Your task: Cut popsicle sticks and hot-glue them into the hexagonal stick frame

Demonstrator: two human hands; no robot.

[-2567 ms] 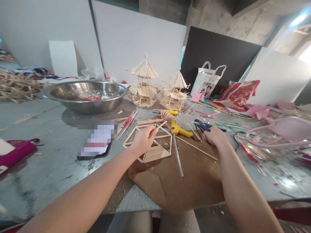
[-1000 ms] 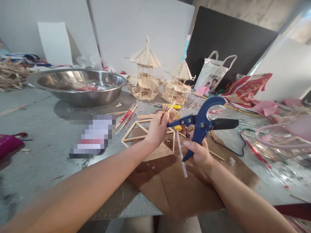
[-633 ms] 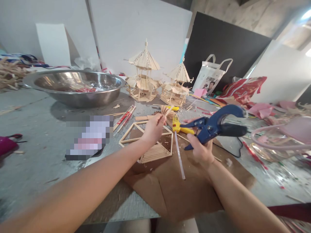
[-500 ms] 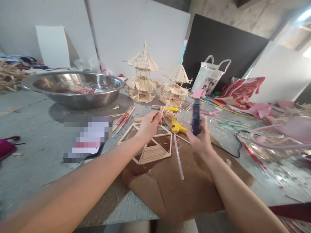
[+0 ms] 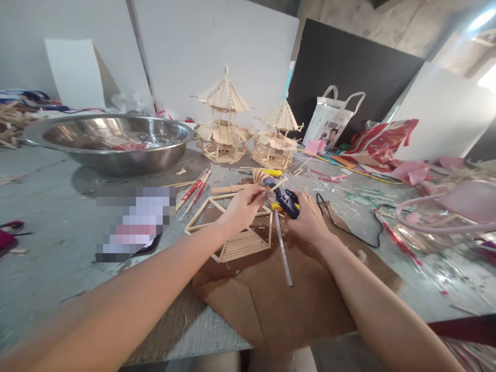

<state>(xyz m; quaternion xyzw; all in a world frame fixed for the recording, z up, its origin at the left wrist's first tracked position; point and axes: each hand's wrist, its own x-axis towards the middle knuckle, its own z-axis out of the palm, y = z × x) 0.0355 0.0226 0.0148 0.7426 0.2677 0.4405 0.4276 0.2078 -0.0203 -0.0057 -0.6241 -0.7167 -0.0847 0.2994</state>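
My left hand (image 5: pixel 241 207) pinches a thin wooden stick (image 5: pixel 278 185) that points up and to the right. My right hand (image 5: pixel 308 219) is wrapped round a blue cutter (image 5: pixel 285 200), and the cutter's jaws meet the stick near its end. Both hands hover over a hexagonal frame of wooden sticks (image 5: pixel 231 227) lying on brown paper (image 5: pixel 287 294). A clear glue stick (image 5: pixel 282 250) lies on the paper just below my right hand. The yellow glue gun is mostly hidden behind the cutter.
A large steel bowl (image 5: pixel 110 142) stands at the back left. Two stick-built pagoda models (image 5: pixel 223 125) (image 5: pixel 276 135) stand behind the hands. A black cable (image 5: pixel 349 229) runs to the right. A pink plastic tub (image 5: pixel 445 219) and scattered paper lie at right.
My right hand picked the blue cutter up from the table, swung it about in the air, and brought it down onto the stick held in my left hand.
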